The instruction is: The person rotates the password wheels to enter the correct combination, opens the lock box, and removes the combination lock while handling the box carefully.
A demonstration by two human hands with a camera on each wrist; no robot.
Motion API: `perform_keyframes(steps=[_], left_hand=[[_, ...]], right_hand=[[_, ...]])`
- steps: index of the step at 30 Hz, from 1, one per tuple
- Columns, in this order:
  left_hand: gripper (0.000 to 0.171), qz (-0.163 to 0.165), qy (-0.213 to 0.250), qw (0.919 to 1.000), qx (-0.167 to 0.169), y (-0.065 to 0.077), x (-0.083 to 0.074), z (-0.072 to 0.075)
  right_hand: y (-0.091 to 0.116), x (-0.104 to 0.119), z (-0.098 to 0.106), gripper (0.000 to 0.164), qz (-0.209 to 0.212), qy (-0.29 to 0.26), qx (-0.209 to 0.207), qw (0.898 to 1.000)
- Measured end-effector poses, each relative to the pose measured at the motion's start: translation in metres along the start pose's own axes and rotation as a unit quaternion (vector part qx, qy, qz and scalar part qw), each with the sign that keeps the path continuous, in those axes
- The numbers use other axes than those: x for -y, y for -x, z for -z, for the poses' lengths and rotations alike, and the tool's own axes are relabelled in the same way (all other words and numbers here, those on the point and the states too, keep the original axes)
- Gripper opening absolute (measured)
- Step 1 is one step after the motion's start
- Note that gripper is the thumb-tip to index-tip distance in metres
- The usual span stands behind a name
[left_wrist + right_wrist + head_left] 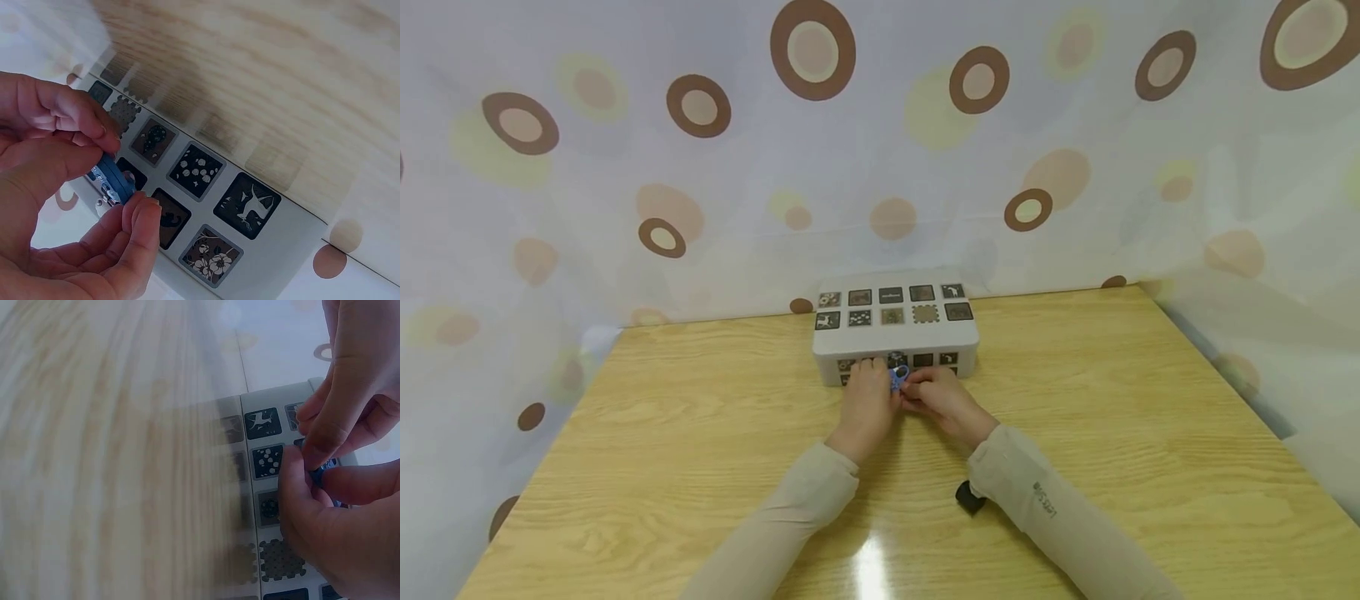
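Between both hands is a small blue piece with a ring-shaped opening (900, 375), partly covered by the fingers. Its thick blue edge and a shiny part (112, 180) show in the left wrist view. The left hand (867, 404) pinches it from the left, thumb against its side. From the right, the right hand (943, 402) holds it with thumb and fingers; in the right wrist view only a sliver of blue (320, 473) shows between the fingertips. Directly behind the hands stands a white box (895, 337) with dark picture squares on its top and front.
The wood-grain table (700, 433) extends to both sides of the hands. A small black item (970, 498) sits beside the right sleeve. Behind the box hangs a pale curtain (865, 167) with brown and yellow circles, which also runs along both sides.
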State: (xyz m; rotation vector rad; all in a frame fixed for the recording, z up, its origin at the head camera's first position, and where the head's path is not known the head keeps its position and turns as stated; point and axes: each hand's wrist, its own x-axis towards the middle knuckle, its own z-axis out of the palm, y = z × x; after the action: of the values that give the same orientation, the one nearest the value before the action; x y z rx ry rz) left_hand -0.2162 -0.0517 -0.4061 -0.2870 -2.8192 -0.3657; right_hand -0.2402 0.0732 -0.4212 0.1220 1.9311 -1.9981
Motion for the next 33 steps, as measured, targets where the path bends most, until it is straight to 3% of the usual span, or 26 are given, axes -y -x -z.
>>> perform_keyframes(steps=[14,18,21,24,25,28,31,33], left_hand=[[0.03,-0.019,0.074,0.9969,-0.02,0.004,-0.008,0.0],[0.031,-0.015,0.1,0.9948,0.007,0.004,-0.012,0.002],[0.035,-0.003,0.149,0.9876,0.048,0.004,-0.014,0.005],[0.031,0.004,0.211,0.9735,0.087,0.003,-0.014,0.007],[0.029,0.008,0.239,0.9655,0.104,0.002,-0.014,0.007],[0.026,0.021,0.312,0.937,0.156,0.002,-0.014,0.008],[0.029,0.044,0.374,0.9034,0.205,0.003,-0.014,0.009],[0.029,0.051,0.397,0.8901,0.219,0.004,-0.014,0.008]], right_hand=[[0.011,0.002,0.014,0.02,0.04,-0.008,0.016,0.999],[0.014,0.004,0.02,0.019,0.041,-0.003,0.02,0.999],[0.016,0.004,0.023,0.021,0.037,0.005,0.019,0.999],[0.021,0.003,0.03,0.024,0.032,0.011,0.023,0.999],[0.022,0.003,0.034,0.025,0.028,0.011,0.026,0.999],[0.027,0.001,0.044,0.03,0.021,0.014,0.042,0.999],[0.033,0.001,0.054,0.033,0.022,0.022,0.06,0.998],[0.036,0.001,0.058,0.034,0.025,0.028,0.066,0.997]])
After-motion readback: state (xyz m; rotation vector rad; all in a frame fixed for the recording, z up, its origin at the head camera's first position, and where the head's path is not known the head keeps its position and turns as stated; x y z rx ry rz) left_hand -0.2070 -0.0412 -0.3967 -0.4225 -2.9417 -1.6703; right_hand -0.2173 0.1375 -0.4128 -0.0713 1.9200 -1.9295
